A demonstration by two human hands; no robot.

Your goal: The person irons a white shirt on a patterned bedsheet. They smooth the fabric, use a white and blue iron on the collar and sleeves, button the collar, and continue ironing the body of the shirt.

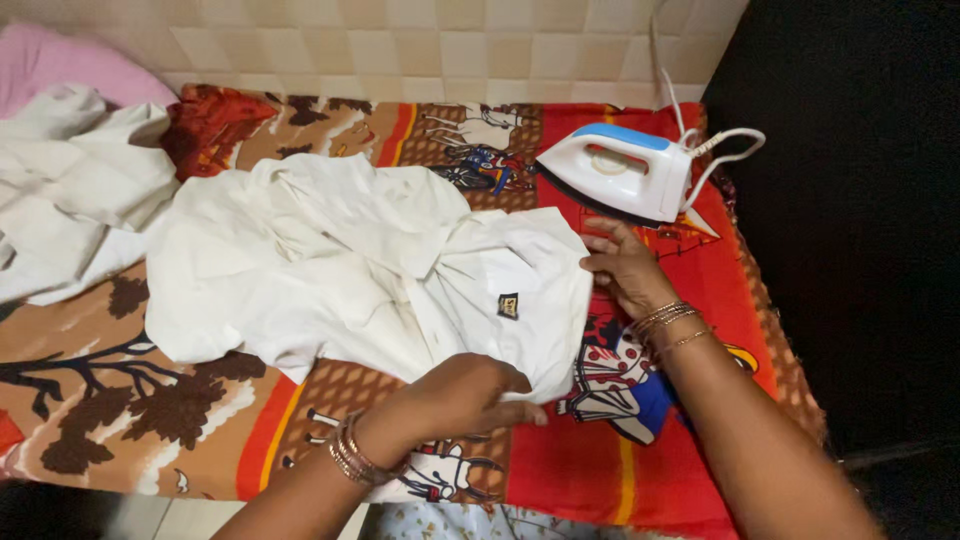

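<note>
Head view looks down on a white shirt (pixel 370 265) lying crumpled on a printed red, orange and brown cloth (pixel 640 460) that covers the work surface. The shirt's long axis runs roughly left to right across the picture, its bulk bunched towards the left and its flatter end, with a small dark square badge (pixel 508 305), reaching to the right. The left hand (pixel 465 395) sits at the shirt's near edge with fingers curled in, pinching the hem of the fabric against the cloth below. The right hand (pixel 625 265) rests on the shirt's right edge, fingers bent over the fabric and pressing it; whether it truly grips a fold I cannot tell. Both wrists carry thin bangles. Just beyond the right hand a white and blue iron (pixel 620 172) stands on its heel, tilted, its dark soleplate facing left and down and its nose pointing left towards the shirt, its white cord (pixel 725 145) looping at the back. Another white garment (pixel 70 190) lies heaped at far left, apart from the shirt.
</note>
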